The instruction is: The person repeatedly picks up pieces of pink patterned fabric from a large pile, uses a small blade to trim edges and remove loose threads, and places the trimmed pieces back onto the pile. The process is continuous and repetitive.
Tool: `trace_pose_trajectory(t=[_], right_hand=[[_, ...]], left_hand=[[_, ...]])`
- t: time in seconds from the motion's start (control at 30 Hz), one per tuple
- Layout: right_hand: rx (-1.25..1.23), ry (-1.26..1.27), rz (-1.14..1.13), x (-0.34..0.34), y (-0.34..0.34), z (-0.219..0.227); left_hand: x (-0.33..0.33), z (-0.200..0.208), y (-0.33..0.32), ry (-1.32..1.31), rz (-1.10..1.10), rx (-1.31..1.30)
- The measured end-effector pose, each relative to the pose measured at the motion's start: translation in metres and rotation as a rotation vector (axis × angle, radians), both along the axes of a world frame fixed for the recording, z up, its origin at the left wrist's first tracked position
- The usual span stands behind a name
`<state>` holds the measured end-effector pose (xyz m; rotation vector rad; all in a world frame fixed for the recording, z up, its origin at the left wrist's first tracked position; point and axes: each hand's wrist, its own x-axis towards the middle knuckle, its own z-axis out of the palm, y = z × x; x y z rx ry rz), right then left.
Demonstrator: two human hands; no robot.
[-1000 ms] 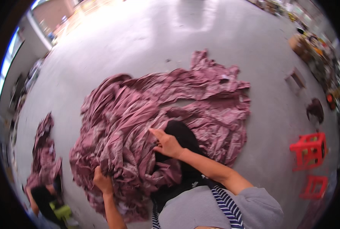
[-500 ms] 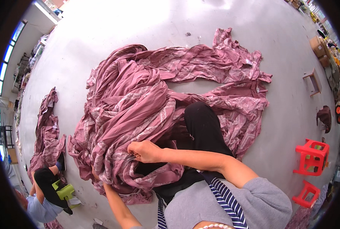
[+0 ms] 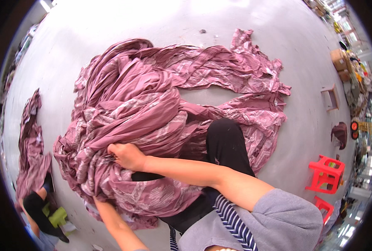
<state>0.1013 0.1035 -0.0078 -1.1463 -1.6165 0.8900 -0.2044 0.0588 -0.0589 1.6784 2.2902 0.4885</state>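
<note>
- my right hand (image 3: 128,157) is holding a fold of the pink patterned cloth (image 3: 136,92), fingers nearly closed;
- my left hand is sitting hidden under cloth, only its forearm (image 3: 115,221) showing; can't tell its grip;
- cloth is lying on the floor (image 3: 303,125), just beside my knee (image 3: 228,142);
- near part is looking bunched already; far lengths are trailing ungathered, seemingly remaining

The pale grey floor (image 3: 295,136) carries a large patterned pink fabric heap (image 3: 146,94); left of that heap lies a smaller pink cloth (image 3: 30,144), right of it stand a wooden stool (image 3: 335,97) and a red stool (image 3: 324,170).
</note>
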Motion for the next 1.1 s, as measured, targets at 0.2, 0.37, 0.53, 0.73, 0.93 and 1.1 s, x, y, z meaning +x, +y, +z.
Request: trace_pose_trajectory(t=[0.2, 0.37, 0.53, 0.73, 0.93, 1.1], right_hand=[[-0.129, 0.161, 0.24, 0.024, 0.027, 0.012], [0.063, -0.065, -0.046, 0.17, -0.026, 0.056], [-0.309, 0.245, -0.522, 0.272, -0.116, 0.046], [-0.372, 0.335, -0.777, 0.343, -0.195, -0.013], [-0.488, 0.305, -0.984, 0.382, -0.262, -0.061], [-0.536, 0.428, -0.965, 0.366, -0.262, -0.081]], left_hand=[[-0.02, -0.013, 0.037, 0.006, -0.064, -0.001], [-0.052, -0.007, 0.031, 0.024, -0.057, -0.028], [-0.041, 0.026, 0.058, 0.065, -0.151, -0.022], [-0.046, 0.066, 0.025, 0.129, -0.275, 0.179], [0.214, 0.2, -0.03, 0.177, -0.539, 0.606], [0.371, 0.143, -0.078, 0.24, -1.312, 0.13]])
